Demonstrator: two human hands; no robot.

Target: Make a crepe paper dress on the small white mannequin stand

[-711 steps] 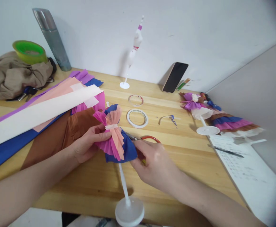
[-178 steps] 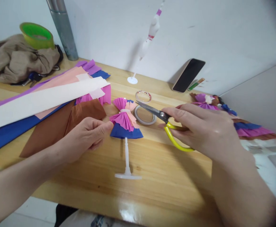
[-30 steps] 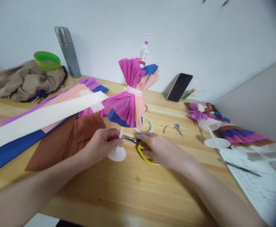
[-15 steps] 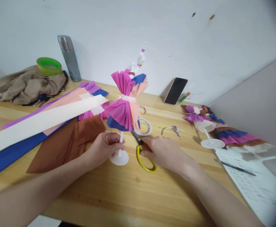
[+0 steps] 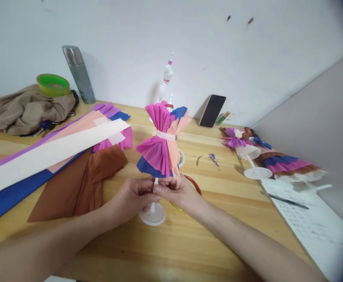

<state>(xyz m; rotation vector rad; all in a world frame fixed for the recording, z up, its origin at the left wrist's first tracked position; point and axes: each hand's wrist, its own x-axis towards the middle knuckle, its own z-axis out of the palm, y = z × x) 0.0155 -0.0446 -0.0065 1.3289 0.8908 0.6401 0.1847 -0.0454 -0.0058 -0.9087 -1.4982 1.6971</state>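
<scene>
A small mannequin stand point(image 5: 151, 214) wears a pleated crepe-paper dress point(image 5: 161, 143) in pink, peach and blue, tied at the waist with a pale band. It stands upright on the wooden table point(image 5: 189, 243). My left hand point(image 5: 132, 198) pinches the white pole just under the skirt. My right hand point(image 5: 175, 191) meets it from the right, fingers closed on the same pole. Scissors point(image 5: 193, 184) with yellow and red handle loops lie on the table behind my right hand, mostly hidden.
Long crepe-paper sheets point(image 5: 50, 152) in white, peach, blue, brown and purple cover the left. A tape ring point(image 5: 182, 157), a phone point(image 5: 212, 111) against the wall, two finished paper dresses point(image 5: 265, 156), a sheet with a pen point(image 5: 300, 219), a flask point(image 5: 78, 74) and a cloth heap point(image 5: 27, 109) surround the work.
My right hand has let go of the scissors, which now lie on the table, and has moved left to grip the stand's pole beside my left hand. The dress stays upright.
</scene>
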